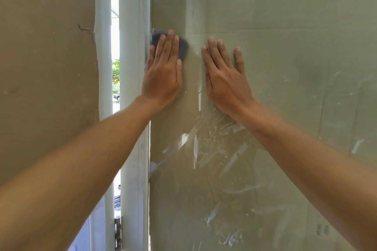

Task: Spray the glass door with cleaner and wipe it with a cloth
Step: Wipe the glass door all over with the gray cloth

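The glass door [275, 108] fills the right part of the view, streaked and smeared with reflections lower down. My left hand [163, 73] lies flat against the glass near its left edge, pressing a dark grey cloth [182, 48] under the fingers. Only the top and right part of the cloth shows past the fingers. My right hand [224, 75] rests flat on the glass just to the right, fingers spread, with nothing under it. No spray bottle is in view.
A white door frame [132, 87] runs vertically left of the glass. Beyond it a narrow gap [115, 79] shows outdoors with trees and a car. A rough brown wall [47, 67] stands at the left. A hinge [118, 232] sits low on the frame.
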`<action>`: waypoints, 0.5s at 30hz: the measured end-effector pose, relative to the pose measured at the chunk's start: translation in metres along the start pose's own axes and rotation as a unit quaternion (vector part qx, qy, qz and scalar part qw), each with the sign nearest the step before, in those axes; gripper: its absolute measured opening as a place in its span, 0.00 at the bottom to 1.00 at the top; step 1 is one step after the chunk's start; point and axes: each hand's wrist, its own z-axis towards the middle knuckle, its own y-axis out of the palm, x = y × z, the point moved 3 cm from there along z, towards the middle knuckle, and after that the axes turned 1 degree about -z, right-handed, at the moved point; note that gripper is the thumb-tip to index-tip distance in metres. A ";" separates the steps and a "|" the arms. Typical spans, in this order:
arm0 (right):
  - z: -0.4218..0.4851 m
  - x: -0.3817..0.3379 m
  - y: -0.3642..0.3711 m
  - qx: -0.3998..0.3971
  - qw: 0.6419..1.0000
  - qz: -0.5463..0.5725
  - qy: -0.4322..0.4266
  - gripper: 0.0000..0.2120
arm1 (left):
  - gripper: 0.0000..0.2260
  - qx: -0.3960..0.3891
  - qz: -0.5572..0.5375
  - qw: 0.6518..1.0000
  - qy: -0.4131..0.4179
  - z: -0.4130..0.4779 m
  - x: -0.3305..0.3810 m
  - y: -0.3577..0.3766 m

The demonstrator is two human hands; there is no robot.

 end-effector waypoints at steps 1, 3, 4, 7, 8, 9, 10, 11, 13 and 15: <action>0.000 0.000 0.000 0.000 1.000 -0.005 -0.001 0.26 | 0.24 0.003 -0.005 1.000 -0.009 0.011 -0.002 -0.002; 0.000 0.002 0.001 0.004 1.000 -0.012 -0.001 0.26 | 0.24 0.011 -0.010 1.000 -0.015 0.022 -0.001 -0.002; 0.000 0.002 0.001 0.006 1.000 -0.010 0.001 0.26 | 0.24 0.015 -0.013 1.000 -0.015 0.021 0.001 -0.001; -0.003 0.001 0.003 0.011 1.000 -0.001 0.008 0.26 | 0.24 0.021 -0.017 1.000 -0.006 -0.002 0.005 0.004; -0.004 0.000 0.004 0.011 1.000 0.002 0.009 0.26 | 0.23 0.021 -0.016 1.000 -0.001 -0.012 0.006 0.007; -0.006 -0.002 0.005 0.013 1.000 0.006 0.010 0.26 | 0.23 0.019 -0.016 1.000 0.005 -0.023 0.006 0.009; -0.007 -0.003 0.007 0.016 1.000 0.011 0.012 0.26 | 0.23 0.017 -0.016 1.000 0.010 -0.034 0.007 0.012; -0.008 -0.005 0.008 0.018 1.000 0.016 0.014 0.26 | 0.23 0.015 -0.017 1.000 0.015 -0.047 0.008 0.014; -0.011 -0.008 0.009 0.018 0.999 0.022 0.019 0.27 | 0.23 0.010 -0.020 0.999 0.023 -0.072 0.010 0.019; -0.015 -0.012 0.011 0.015 0.999 0.022 0.018 0.27 | 0.23 0.001 -0.014 0.999 0.033 -0.095 0.013 0.024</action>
